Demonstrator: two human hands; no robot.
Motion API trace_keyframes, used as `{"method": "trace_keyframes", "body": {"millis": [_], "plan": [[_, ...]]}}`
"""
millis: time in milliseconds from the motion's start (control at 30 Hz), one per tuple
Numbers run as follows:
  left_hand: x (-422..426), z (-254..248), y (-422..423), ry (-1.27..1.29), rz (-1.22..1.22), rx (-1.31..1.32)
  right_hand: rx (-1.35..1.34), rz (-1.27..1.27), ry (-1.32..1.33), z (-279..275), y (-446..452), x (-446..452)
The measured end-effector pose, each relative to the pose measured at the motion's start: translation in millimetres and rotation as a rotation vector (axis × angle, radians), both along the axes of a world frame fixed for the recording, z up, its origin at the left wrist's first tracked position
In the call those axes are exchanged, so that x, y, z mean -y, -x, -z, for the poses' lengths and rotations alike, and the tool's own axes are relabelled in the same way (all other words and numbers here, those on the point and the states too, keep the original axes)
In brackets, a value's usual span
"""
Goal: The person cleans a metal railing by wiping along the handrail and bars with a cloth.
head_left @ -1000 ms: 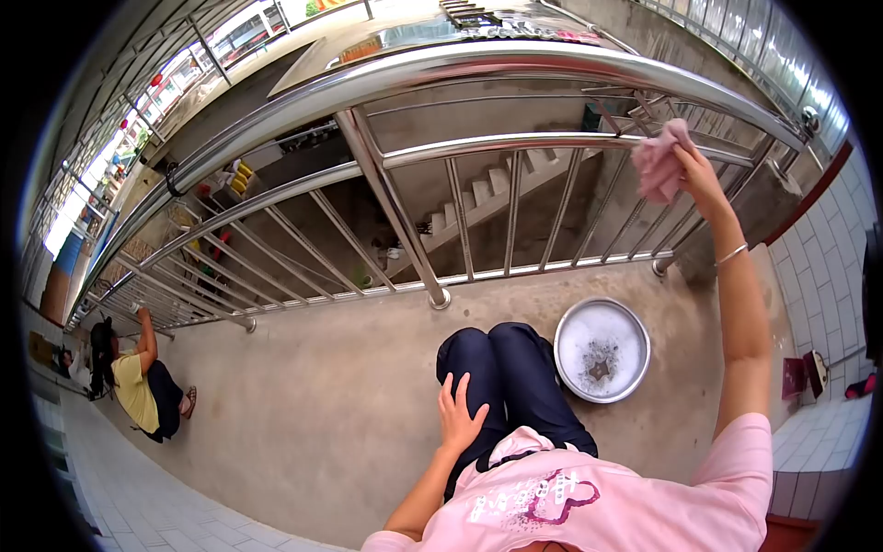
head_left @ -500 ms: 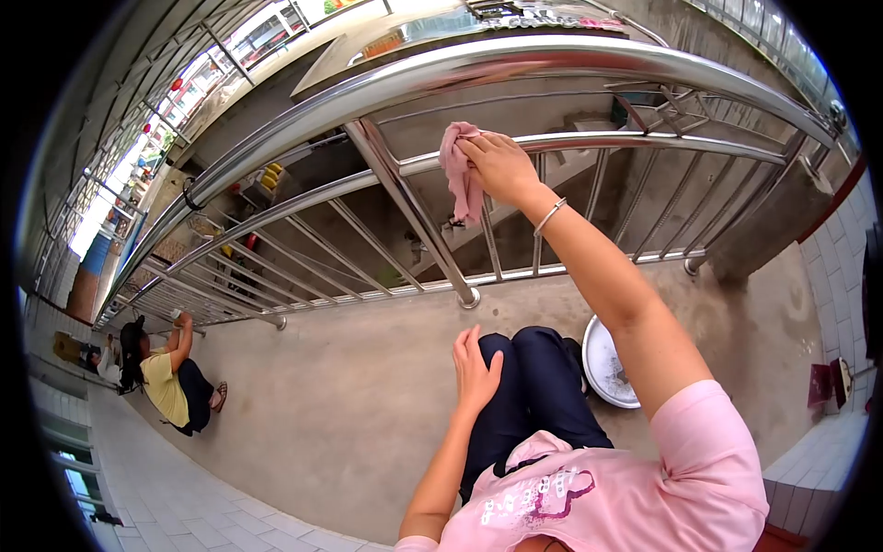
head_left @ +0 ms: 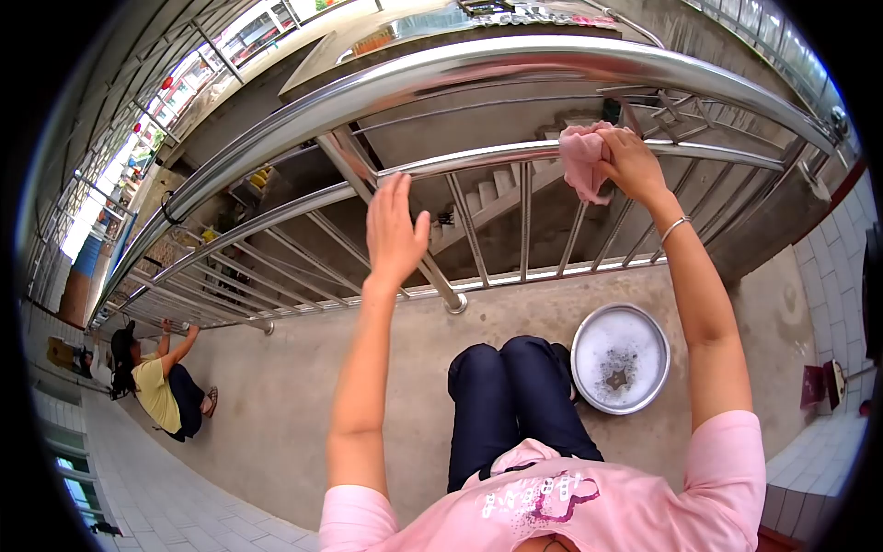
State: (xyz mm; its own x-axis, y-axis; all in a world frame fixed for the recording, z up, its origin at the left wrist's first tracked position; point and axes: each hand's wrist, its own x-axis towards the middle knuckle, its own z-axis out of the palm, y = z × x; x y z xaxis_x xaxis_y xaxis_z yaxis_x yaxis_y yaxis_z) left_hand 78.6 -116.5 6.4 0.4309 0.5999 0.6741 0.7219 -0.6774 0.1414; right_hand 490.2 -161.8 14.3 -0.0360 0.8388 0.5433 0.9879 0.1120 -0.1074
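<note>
My right hand (head_left: 635, 167) grips a bunched pink cloth (head_left: 581, 164) around the middle rail (head_left: 487, 158) of a shiny metal railing. Fingers extended, my left hand (head_left: 394, 235) is raised in front of the thick upright post (head_left: 438, 276); whether it touches the metal I cannot tell. Above both hands curves the broad top rail (head_left: 524, 63). Thin upright bars (head_left: 525, 221) run down below the middle rail.
A round metal basin (head_left: 576, 373) of foamy water stands on the concrete floor (head_left: 303, 405) beside my knees. Far left, a person in a yellow top (head_left: 156, 396) squats at the railing with raised hands. Beyond the bars lie concrete stairs (head_left: 492, 189).
My right hand and the cloth have slid right along the middle rail. My left hand has risen from near my knee to the post. The basin shows more fully now.
</note>
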Motion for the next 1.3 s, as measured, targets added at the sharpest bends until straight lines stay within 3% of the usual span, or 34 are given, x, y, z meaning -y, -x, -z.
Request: {"method": "trace_keyframes", "body": {"millis": [300,367,500,567,600,667,700,767,833,900,933,1033,1100,1133,1167,1300], "plan": [[-59.1,-4.4,-29.8,-0.160,-0.079,-0.194,0.114,-0.031,-0.138,9.3,10.0,-2.7],[-61.8,-19.4,-35.4,0.176,-0.180,-0.346,0.192,-0.070,-0.230,11.4,21.0,-1.9],[-68.9,-14.2,-28.5,0.125,-0.111,-0.323,-0.030,-0.228,-0.277,8.7,63.0,32.4],[-65.2,-16.4,-31.0,0.132,-0.111,-0.323,-0.101,-0.185,-0.039,32.6,56.7,50.2],[-64.9,-16.4,-31.2,0.138,-0.132,-0.336,-0.099,-0.170,-0.044,38.5,50.0,57.0],[-65.6,-16.9,-31.4,0.161,-0.155,-0.368,-0.903,-0.258,0.227,47.8,32.2,70.2],[-64.5,-18.2,-32.6,0.155,-0.140,-0.364,-0.955,-0.136,0.067,57.0,15.2,69.8],[-61.0,-20.2,-34.8,0.166,-0.177,-0.383,-1.253,-0.084,0.090,11.5,-2.9,83.4],[-60.3,-19.2,-36.0,0.176,-0.173,-0.394,-1.202,-0.183,-0.045,-31.7,-23.6,86.5],[-59.7,-19.4,-37.2,0.174,-0.203,-0.390,-0.888,0.076,-0.486,-41.3,-47.3,63.9],[-59.8,-20.6,-38.1,0.198,-0.214,-0.413,-0.887,0.081,-0.490,-39.3,-61.7,47.3],[-57.6,-20.8,-39.2,0.200,-0.223,-0.405,-0.479,0.336,-0.683,-35.2,-51.3,16.7],[-58.5,-21.7,-40.2,0.202,-0.229,-0.410,-0.529,0.285,-0.658,-19.4,-30.5,2.9],[-59.3,-20.4,-39.6,0.207,-0.227,-0.416,-0.298,0.352,-0.783,-9.4,-20.0,-2.6],[-60.2,-19.1,-38.8,0.205,-0.230,-0.419,-0.302,0.352,-0.783,-0.2,-15.7,1.8],[-62.6,-11.8,-37.1,0.128,-0.190,-0.382,-0.114,0.175,-0.520,35.9,18.6,52.3]]}}
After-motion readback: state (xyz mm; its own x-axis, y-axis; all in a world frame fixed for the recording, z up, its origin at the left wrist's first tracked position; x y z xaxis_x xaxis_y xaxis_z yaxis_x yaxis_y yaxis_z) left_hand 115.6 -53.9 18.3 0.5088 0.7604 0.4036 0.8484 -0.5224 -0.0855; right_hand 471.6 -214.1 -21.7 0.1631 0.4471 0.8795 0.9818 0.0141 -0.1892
